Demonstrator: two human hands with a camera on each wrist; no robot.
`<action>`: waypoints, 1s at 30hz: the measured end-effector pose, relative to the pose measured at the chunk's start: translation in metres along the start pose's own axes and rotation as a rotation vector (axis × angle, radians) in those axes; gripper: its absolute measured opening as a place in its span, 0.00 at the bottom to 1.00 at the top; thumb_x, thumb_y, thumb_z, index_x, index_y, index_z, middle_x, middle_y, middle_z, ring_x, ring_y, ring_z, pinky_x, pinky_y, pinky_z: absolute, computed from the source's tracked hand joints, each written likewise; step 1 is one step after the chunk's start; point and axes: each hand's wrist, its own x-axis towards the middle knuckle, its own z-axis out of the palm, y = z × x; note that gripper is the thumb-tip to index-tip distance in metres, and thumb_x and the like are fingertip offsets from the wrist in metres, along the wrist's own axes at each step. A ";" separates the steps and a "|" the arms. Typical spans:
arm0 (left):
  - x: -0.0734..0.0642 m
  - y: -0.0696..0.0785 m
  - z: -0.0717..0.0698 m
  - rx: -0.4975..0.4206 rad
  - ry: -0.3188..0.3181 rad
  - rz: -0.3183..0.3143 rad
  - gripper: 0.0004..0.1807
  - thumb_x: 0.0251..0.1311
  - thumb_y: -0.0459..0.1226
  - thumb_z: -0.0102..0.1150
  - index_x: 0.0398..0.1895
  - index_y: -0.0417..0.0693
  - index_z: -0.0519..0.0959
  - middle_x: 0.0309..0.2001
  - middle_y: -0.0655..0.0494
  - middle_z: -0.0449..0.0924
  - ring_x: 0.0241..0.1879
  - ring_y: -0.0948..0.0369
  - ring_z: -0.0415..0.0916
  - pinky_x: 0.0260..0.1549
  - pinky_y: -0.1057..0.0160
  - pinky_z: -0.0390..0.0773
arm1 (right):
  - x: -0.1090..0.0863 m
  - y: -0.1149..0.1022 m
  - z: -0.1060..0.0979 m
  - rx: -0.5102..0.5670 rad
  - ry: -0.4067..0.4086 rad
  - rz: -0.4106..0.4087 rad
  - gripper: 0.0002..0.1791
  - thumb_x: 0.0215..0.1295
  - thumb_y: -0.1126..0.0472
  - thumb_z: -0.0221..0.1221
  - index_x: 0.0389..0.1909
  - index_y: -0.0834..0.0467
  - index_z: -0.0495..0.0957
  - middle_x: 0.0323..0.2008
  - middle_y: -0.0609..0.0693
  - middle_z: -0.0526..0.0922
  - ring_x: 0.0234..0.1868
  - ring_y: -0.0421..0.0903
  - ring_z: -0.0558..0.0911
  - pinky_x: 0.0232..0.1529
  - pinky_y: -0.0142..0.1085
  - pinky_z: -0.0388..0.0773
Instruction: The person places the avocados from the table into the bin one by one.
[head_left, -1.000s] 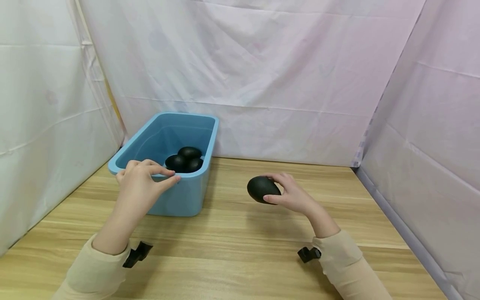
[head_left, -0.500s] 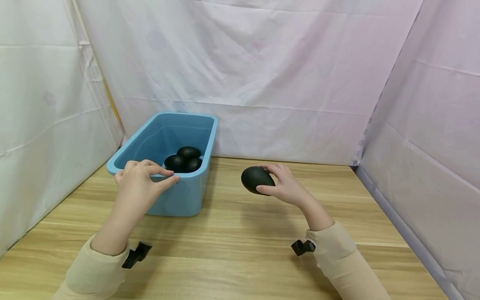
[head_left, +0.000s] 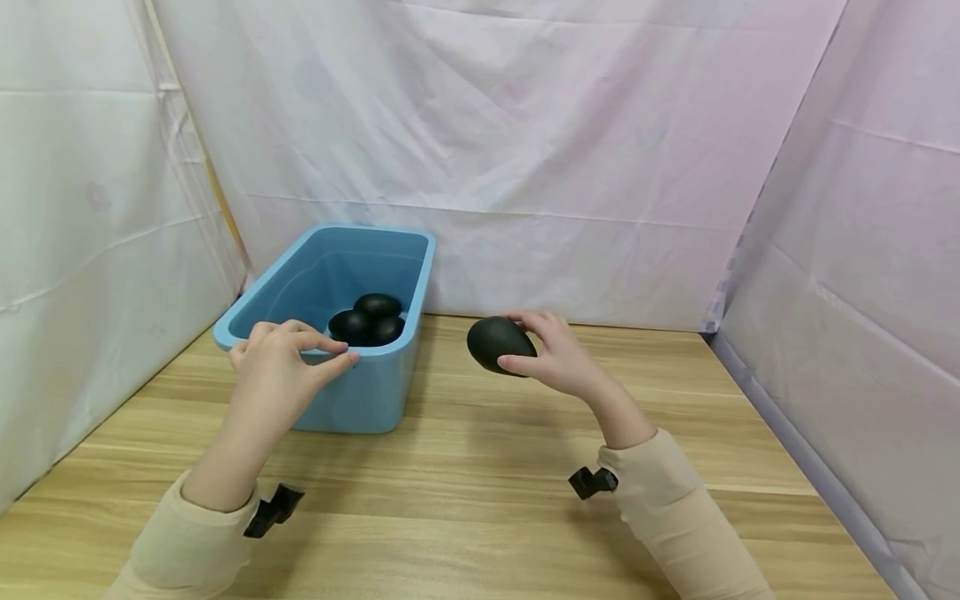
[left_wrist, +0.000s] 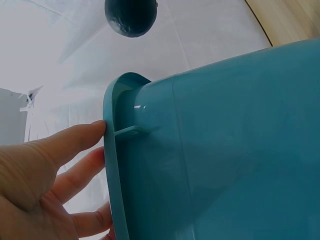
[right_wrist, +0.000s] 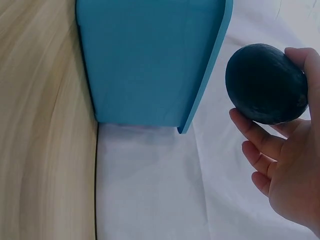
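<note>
My right hand point(head_left: 558, 358) holds a smooth black egg-shaped object point(head_left: 495, 343) above the wooden table, to the right of a blue plastic tub point(head_left: 360, 392). Thumb and fingers grip its right side, and its rounder end points left. In the right wrist view the egg-shaped object point(right_wrist: 265, 85) looks dark green-black, with the thumb on top and fingers below. My left hand point(head_left: 281, 367) is at the tub's near rim. In the left wrist view the left thumb point(left_wrist: 80, 140) lies against the rim, with the other fingertips partly hidden behind it. Several similar black egg-shaped objects point(head_left: 378, 305) lie inside the tub.
White cloth point(head_left: 525, 150) hangs behind the table, and more cloth walls close in the left and right sides. The wooden table point(head_left: 465, 483) spreads in front of the tub. Black camera mounts point(head_left: 592, 482) sit at both wrists.
My right hand has moved left and farther up in the head view with the black egg-shaped object, closer to the tub. My left hand stays at the rim.
</note>
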 end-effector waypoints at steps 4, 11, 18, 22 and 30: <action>0.000 0.000 0.000 0.004 -0.003 -0.007 0.14 0.44 0.48 0.68 0.29 0.48 0.85 0.35 0.52 0.77 0.44 0.46 0.60 0.42 0.37 0.47 | 0.005 -0.006 0.000 0.004 -0.012 0.009 0.30 0.50 0.39 0.60 0.56 0.39 0.68 0.50 0.44 0.68 0.54 0.47 0.60 0.44 0.51 0.65; 0.000 -0.001 0.000 0.004 -0.008 -0.016 0.14 0.44 0.48 0.68 0.29 0.48 0.85 0.36 0.52 0.77 0.45 0.46 0.60 0.43 0.37 0.47 | 0.016 -0.017 0.002 0.029 -0.016 0.009 0.30 0.50 0.37 0.59 0.56 0.38 0.67 0.53 0.44 0.66 0.56 0.47 0.59 0.44 0.49 0.67; 0.000 -0.002 0.000 0.007 -0.004 -0.012 0.14 0.44 0.48 0.68 0.29 0.48 0.85 0.35 0.52 0.77 0.44 0.46 0.60 0.42 0.37 0.47 | 0.026 -0.027 0.006 0.045 -0.001 0.018 0.30 0.50 0.38 0.59 0.56 0.39 0.68 0.51 0.44 0.66 0.55 0.45 0.61 0.43 0.48 0.68; -0.001 -0.002 0.000 0.006 -0.006 -0.013 0.15 0.44 0.48 0.67 0.29 0.48 0.85 0.35 0.52 0.77 0.45 0.46 0.60 0.43 0.37 0.46 | 0.031 -0.030 0.011 0.044 0.005 0.014 0.30 0.50 0.37 0.59 0.56 0.39 0.68 0.51 0.43 0.67 0.55 0.45 0.60 0.44 0.49 0.66; 0.000 -0.001 0.000 0.002 -0.003 -0.009 0.14 0.45 0.48 0.67 0.29 0.48 0.85 0.35 0.52 0.77 0.45 0.45 0.60 0.43 0.37 0.47 | 0.042 -0.040 0.016 0.051 0.028 0.023 0.31 0.49 0.35 0.58 0.56 0.40 0.68 0.53 0.44 0.66 0.56 0.44 0.58 0.43 0.47 0.66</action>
